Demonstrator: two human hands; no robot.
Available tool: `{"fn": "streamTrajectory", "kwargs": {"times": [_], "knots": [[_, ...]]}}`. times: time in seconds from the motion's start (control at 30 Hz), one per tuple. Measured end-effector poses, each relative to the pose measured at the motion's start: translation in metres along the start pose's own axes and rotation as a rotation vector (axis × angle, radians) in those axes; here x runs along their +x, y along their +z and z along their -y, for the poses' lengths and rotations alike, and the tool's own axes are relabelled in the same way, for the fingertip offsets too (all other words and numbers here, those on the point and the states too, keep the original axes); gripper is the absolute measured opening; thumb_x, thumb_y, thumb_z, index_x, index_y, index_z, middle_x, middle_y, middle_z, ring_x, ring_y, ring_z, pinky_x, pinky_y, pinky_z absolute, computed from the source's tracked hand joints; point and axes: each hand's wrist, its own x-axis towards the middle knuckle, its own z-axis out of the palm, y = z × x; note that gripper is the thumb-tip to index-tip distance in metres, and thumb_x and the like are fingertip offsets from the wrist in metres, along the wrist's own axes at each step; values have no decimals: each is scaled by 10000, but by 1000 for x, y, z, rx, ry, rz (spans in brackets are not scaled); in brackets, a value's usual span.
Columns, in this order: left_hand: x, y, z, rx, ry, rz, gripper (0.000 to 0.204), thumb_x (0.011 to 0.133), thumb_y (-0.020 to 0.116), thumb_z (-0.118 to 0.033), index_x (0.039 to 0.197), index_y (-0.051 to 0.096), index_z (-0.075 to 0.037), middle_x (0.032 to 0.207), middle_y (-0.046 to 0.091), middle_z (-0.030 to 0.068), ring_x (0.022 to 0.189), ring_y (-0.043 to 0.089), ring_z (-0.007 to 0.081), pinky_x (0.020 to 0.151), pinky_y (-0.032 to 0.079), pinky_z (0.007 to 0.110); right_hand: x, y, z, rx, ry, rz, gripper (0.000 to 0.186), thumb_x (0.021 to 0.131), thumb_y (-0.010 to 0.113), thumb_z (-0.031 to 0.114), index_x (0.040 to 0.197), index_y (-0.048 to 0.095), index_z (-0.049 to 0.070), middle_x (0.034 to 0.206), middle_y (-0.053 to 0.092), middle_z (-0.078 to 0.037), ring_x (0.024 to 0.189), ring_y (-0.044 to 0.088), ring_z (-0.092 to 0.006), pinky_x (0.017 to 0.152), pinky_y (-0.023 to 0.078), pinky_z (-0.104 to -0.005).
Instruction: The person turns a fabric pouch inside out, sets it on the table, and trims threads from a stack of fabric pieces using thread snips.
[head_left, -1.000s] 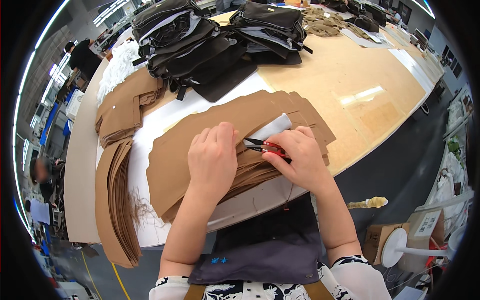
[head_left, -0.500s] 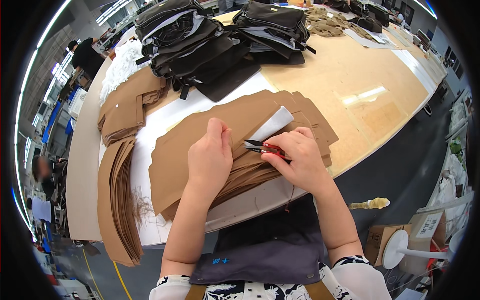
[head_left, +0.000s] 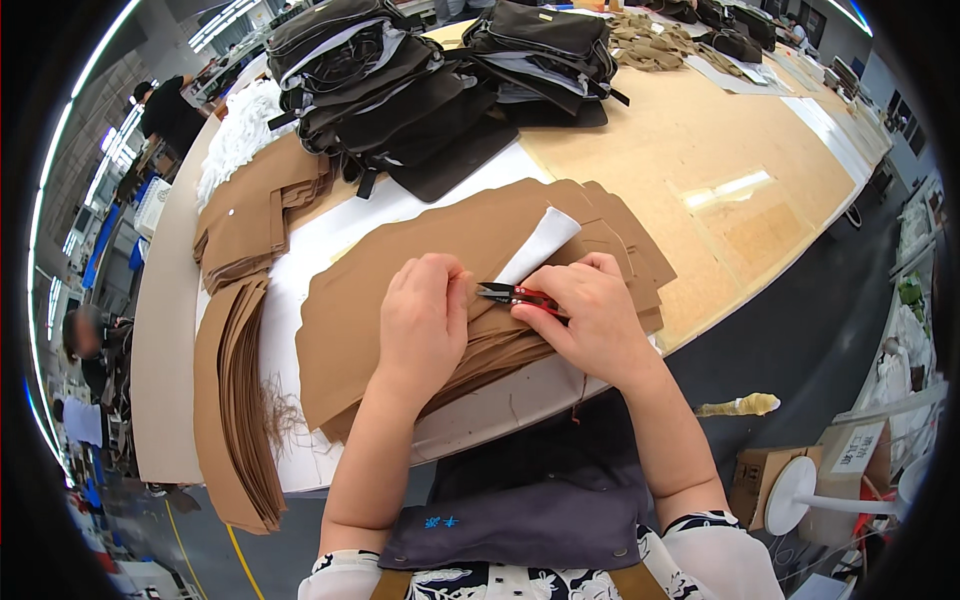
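Note:
My right hand (head_left: 597, 318) is closed around a pair of thread snips (head_left: 527, 296) with red handles and dark blades. The blades point left, at the fingertips of my left hand (head_left: 425, 325). That hand is closed in a pinch, and whatever it holds is too small or hidden to make out. Both hands are over a thick stack of brown fabric panels (head_left: 370, 260) with wavy edges. A white strip (head_left: 541, 242) lies slantwise on the top panel, its lower end reaching between my hands.
Left of the stack stand a curved pile of narrow brown strips (head_left: 228, 400) and more brown pieces (head_left: 250, 200). Loose threads (head_left: 285, 410) lie beside them. Black bags (head_left: 390, 100) are heaped at the table's far side, near a white fluffy pile (head_left: 240, 135). Cardboard boxes (head_left: 752, 485) stand at lower right.
My left fingers have come down and opened slightly from a tighter fist, nearer the snips. The snips have shifted a little left. The white strip's upper end has swung slightly left.

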Motion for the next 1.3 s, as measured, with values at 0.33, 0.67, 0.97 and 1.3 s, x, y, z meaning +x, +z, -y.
{"fn": "streamTrajectory", "kwargs": {"times": [0.33,0.67,0.97,1.3], "knots": [[-3,3,-2,13,-6,-11,85,978,651,-25,974,567,-29,858,616,136,795,606,349,733,486,454,0,-5,-2,-3,-4,20,203,957,739,302,929,682,109,827,714,-48,799,668,-246,909,401,-398],[-7,4,2,20,62,-44,86,1021,628,-21,989,549,-12,804,623,126,719,619,294,656,483,402,3,-8,-2,-32,2,85,176,937,762,282,941,722,110,826,724,-40,778,659,-224,904,406,-375],[-9,3,1,-32,42,-42,125,950,679,8,971,563,-33,839,627,126,767,608,333,721,486,436,6,-11,0,-4,3,115,170,943,749,271,910,709,109,815,722,-45,780,665,-232,900,409,-376],[-46,-39,-12,-140,-48,-52,69,986,660,-16,986,592,-25,1006,726,140,923,663,307,842,517,395,1,-11,-1,157,181,31,212,960,740,285,1036,674,99,846,713,-61,823,656,-261,910,443,-382]]}}
